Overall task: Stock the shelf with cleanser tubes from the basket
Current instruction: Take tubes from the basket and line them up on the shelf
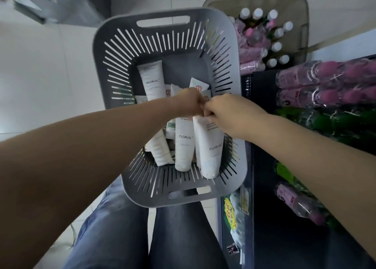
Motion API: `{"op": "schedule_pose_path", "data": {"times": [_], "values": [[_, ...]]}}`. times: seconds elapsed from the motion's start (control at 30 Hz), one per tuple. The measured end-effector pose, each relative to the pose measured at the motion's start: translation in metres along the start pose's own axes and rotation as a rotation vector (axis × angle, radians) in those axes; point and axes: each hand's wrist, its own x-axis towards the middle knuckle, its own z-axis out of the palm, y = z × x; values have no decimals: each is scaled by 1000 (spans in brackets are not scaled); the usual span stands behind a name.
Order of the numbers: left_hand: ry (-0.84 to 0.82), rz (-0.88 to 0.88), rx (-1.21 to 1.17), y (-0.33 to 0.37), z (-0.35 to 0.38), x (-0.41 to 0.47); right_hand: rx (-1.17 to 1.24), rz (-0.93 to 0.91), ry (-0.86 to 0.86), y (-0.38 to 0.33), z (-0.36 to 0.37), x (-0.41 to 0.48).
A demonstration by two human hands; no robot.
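Grey slotted plastic in the middle, but starting far left: passing pale floor tiles (40,75), then looking straight down into the basket (168,34) sitting just beyond jeans-clad knees (142,228). Counting several white FLORAL cleanser tubes (151,79) lying loose on the basket bottom, some overlapping, plus smaller red-emblem tubes (198,85) half buried.

Reaching in with left hand (189,103), fingers curling down into the pile. Not managing to tell what is being pinched, if anything, with the fingertips hidden. Touching knuckles against right hand (230,114) just beside it.

Gripping with right hand the crimped end of the rightmost tube (210,146), fingers curling round it. Noting cap end pointing at the near basket wall and tube body inside the basket, not lifted clear.

Moving right: logging brown bin (301,10) crammed with white-capped bottles, then dark shelf (284,248) carrying shrink-wrapped pink bottles (325,85) and green bottles (335,124).

Finding no cleanser tubes on the visible part of the shelf. Judging progress as the picking stage only, with one tube in hand and nothing placed as far as showing. Leaving lift-out, transfer and placing for this tube and the whole pile.
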Motion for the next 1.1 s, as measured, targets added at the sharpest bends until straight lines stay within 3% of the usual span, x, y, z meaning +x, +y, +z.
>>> {"op": "schedule_pose_path", "data": {"times": [0.23, 0.5, 0.83, 1.1], "values": [[83, 17, 42, 2, -10, -26, 75, -21, 8, -7, -12, -29], [219, 110, 88, 15, -31, -76, 104, 79, 44, -29, 7, -82], [243, 468, 574, 64, -73, -162, 200, 326, 369, -91, -1, -170], [268, 806, 920, 122, -81, -286, 372, 627, 659, -176, -8, -296]]}}
